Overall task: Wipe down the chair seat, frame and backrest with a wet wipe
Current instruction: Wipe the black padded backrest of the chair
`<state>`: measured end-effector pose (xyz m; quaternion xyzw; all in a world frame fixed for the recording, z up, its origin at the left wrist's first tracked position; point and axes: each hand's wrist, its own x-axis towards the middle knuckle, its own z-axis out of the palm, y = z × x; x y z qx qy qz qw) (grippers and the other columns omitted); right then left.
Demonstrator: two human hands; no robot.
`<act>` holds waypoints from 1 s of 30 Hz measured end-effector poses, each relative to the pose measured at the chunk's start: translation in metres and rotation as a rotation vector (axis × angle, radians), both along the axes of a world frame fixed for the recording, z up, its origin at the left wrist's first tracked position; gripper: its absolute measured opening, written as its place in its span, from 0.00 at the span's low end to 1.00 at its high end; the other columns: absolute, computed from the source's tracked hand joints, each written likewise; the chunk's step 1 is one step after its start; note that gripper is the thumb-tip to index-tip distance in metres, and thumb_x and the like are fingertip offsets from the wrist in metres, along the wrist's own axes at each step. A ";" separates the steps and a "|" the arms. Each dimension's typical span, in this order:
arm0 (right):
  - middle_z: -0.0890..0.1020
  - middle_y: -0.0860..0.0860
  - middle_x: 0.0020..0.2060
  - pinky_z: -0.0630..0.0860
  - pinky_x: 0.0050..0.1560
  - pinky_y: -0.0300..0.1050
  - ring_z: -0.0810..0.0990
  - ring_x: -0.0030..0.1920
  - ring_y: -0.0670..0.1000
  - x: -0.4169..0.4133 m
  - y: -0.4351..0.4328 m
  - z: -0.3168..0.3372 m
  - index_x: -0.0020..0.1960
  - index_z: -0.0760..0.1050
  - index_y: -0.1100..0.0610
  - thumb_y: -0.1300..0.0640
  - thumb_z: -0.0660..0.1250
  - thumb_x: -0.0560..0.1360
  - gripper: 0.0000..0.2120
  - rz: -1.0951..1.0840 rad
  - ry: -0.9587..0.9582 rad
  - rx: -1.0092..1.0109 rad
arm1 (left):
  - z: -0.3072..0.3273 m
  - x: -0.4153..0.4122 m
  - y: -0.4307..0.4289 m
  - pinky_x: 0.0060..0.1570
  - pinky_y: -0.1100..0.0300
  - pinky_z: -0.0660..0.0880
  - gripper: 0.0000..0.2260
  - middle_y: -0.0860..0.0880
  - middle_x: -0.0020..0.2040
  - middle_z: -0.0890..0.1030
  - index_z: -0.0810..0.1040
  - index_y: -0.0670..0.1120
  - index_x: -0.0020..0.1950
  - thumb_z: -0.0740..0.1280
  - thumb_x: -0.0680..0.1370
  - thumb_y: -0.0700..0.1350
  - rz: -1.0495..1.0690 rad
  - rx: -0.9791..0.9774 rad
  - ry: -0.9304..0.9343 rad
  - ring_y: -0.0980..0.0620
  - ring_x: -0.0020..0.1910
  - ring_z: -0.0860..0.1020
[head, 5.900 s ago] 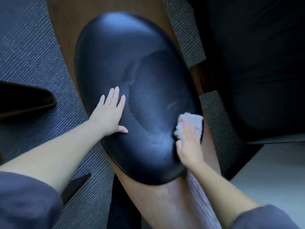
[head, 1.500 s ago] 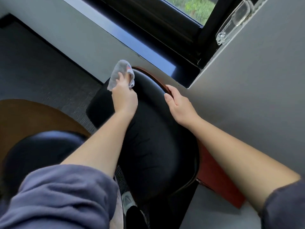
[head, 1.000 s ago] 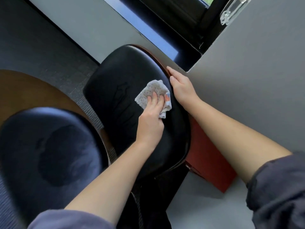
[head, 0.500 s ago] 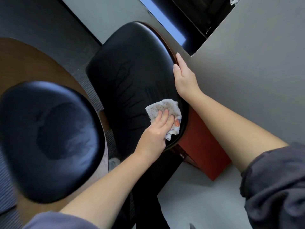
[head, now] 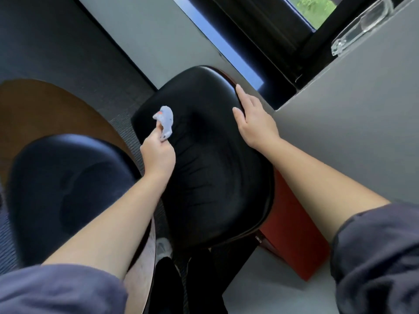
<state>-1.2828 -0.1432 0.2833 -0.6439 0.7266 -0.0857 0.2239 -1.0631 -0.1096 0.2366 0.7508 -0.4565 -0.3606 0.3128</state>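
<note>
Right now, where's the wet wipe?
Head view, left of centre: the wet wipe is pinched in the left hand, over the left side of the black backrest.

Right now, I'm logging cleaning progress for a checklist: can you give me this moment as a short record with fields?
left hand: pinches the wet wipe, bunched, in front of the backrest
wipe contact: cannot tell whether it touches the backrest
right hand: fingers straight, resting on the backrest's right edge
seat: black, at lower left, no hand on it
also in view: clear glass object at upper right
</note>
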 end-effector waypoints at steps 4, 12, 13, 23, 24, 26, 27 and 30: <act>0.66 0.46 0.69 0.72 0.48 0.47 0.74 0.59 0.51 -0.003 0.001 -0.005 0.77 0.50 0.41 0.46 0.52 0.82 0.25 -0.026 -0.014 -0.030 | 0.012 -0.026 -0.063 0.57 0.68 0.66 0.20 0.47 0.61 0.78 0.72 0.44 0.71 0.52 0.80 0.42 0.014 -0.146 0.136 0.51 0.61 0.74; 0.69 0.45 0.66 0.73 0.49 0.47 0.75 0.57 0.49 -0.004 0.000 -0.006 0.77 0.52 0.41 0.47 0.54 0.82 0.25 -0.027 -0.028 -0.055 | -0.020 -0.063 -0.091 0.73 0.54 0.60 0.30 0.40 0.77 0.61 0.61 0.42 0.77 0.60 0.76 0.28 -0.624 -0.505 -0.256 0.41 0.77 0.58; 0.69 0.46 0.66 0.73 0.49 0.47 0.75 0.57 0.50 -0.003 0.000 -0.006 0.77 0.52 0.41 0.47 0.54 0.82 0.25 -0.026 -0.023 -0.053 | -0.026 -0.058 -0.092 0.72 0.53 0.62 0.30 0.39 0.76 0.63 0.62 0.41 0.77 0.60 0.75 0.28 -0.615 -0.505 -0.257 0.41 0.76 0.60; 0.70 0.46 0.63 0.74 0.47 0.49 0.76 0.52 0.52 -0.003 0.000 -0.009 0.77 0.50 0.39 0.47 0.53 0.82 0.25 -0.021 0.009 -0.030 | -0.027 -0.052 -0.088 0.67 0.72 0.58 0.29 0.44 0.75 0.66 0.62 0.47 0.78 0.56 0.78 0.29 -0.388 -0.314 -0.038 0.47 0.75 0.63; 0.70 0.46 0.63 0.75 0.46 0.50 0.76 0.51 0.52 -0.003 0.000 -0.008 0.77 0.50 0.40 0.47 0.53 0.82 0.25 -0.019 0.015 -0.029 | -0.030 -0.057 -0.088 0.69 0.74 0.53 0.30 0.45 0.77 0.62 0.61 0.46 0.78 0.57 0.78 0.29 -0.488 -0.417 -0.072 0.49 0.77 0.57; 0.70 0.47 0.63 0.76 0.47 0.50 0.76 0.51 0.52 -0.001 0.000 -0.007 0.77 0.49 0.40 0.47 0.53 0.82 0.26 -0.017 0.019 -0.019 | -0.038 -0.046 -0.096 0.68 0.76 0.52 0.30 0.45 0.78 0.62 0.60 0.45 0.78 0.57 0.77 0.28 -0.455 -0.388 -0.083 0.54 0.76 0.57; 0.70 0.46 0.63 0.76 0.48 0.51 0.76 0.52 0.52 -0.001 0.001 -0.007 0.77 0.49 0.40 0.47 0.53 0.82 0.26 -0.019 0.018 -0.017 | -0.039 -0.038 -0.103 0.66 0.75 0.58 0.30 0.43 0.76 0.65 0.62 0.44 0.77 0.56 0.76 0.28 -0.332 -0.253 -0.034 0.55 0.73 0.62; 0.69 0.46 0.63 0.76 0.50 0.52 0.76 0.54 0.52 -0.002 0.000 -0.006 0.77 0.50 0.39 0.47 0.53 0.82 0.25 -0.033 0.015 -0.018 | -0.038 -0.030 -0.115 0.56 0.61 0.69 0.21 0.40 0.65 0.74 0.72 0.39 0.68 0.54 0.77 0.31 -0.105 0.022 0.005 0.43 0.61 0.74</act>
